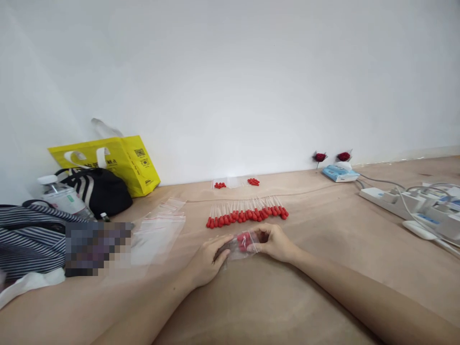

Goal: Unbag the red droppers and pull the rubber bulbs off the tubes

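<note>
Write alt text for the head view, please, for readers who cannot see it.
A person's left hand and right hand hold a clear plastic bag containing red pieces at a brown table. Beyond them lies a row of clear stems with red ends; flat clear bags lie to the left, near a yellow bag.

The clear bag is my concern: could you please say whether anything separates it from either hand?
Nothing visible does: left hand and right hand both grip the clear bag; red-tipped sticks lie beyond it.
</note>
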Action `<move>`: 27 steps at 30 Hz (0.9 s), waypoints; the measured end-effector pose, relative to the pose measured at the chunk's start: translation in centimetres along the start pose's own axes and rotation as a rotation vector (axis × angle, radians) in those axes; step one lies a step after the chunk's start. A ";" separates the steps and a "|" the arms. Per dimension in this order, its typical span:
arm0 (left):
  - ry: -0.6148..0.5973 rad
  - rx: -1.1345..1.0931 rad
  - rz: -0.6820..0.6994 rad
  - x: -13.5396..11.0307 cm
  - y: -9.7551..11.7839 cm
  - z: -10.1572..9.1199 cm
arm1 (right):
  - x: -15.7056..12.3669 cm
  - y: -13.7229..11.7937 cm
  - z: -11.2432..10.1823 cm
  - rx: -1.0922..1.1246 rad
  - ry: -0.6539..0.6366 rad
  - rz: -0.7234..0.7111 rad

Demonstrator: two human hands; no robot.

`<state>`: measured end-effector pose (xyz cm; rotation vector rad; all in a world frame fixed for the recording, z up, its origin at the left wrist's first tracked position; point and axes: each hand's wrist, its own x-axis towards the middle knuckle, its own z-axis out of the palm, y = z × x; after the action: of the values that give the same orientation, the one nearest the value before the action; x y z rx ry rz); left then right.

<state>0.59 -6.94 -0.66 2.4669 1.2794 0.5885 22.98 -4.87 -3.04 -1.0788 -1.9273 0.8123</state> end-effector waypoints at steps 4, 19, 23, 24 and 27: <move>-0.036 0.017 0.023 0.0 0.0 0.0 | 0.1 -0.3 0.5 0.010 0.006 -0.013; -0.078 -0.001 -0.002 -0.2 0.1 -0.4 | 0.2 -1.1 -1.1 -0.204 -0.109 -0.116; -0.089 -0.003 -0.006 -0.1 0.1 -0.4 | 0.0 -0.9 -1.0 -0.257 -0.106 -0.130; -0.090 -0.001 -0.009 -0.1 0.1 -0.4 | 0.0 -0.9 -0.9 -0.264 -0.107 -0.125; -0.097 -0.001 -0.015 0.0 0.1 -0.5 | 0.0 -0.9 -0.8 -0.233 -0.127 -0.095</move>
<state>0.38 -6.97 -0.24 2.4504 1.2589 0.4603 23.31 -5.15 -1.95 -1.0824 -2.2053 0.6284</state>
